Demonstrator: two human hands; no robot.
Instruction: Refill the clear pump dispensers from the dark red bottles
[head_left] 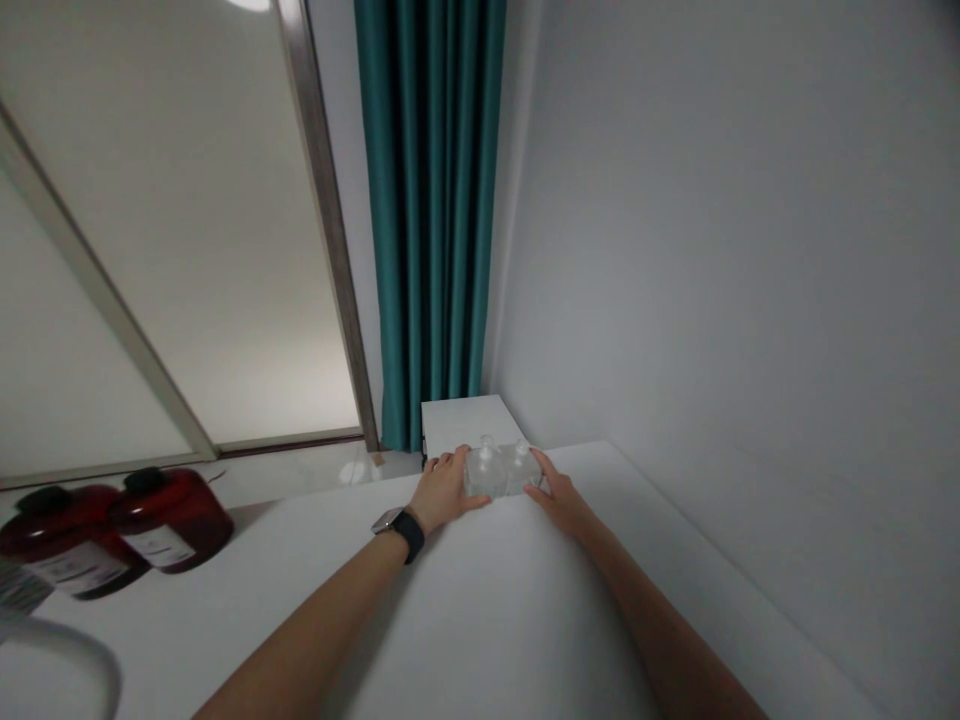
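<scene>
Two clear, whitish bottles stand side by side near the far edge of the white table (480, 620). My left hand (442, 490), with a dark-strapped watch (405, 528) on its wrist, wraps round the outer side of the left clear bottle (486, 470). From the other side, my right hand (559, 500) curves round the right clear bottle (519, 470), thumb toward its front. Both bottles are upright and appear to touch each other. What they contain, if anything, is too small to tell.
Two dark red bottles (172, 515) with black caps and white labels stand at the table's left. A grey curved tube-like thing (75, 640) lies at lower left. Beyond the far edge are a white cabinet top (461, 420) and a green curtain (435, 220). A wall (735, 280) runs along the right.
</scene>
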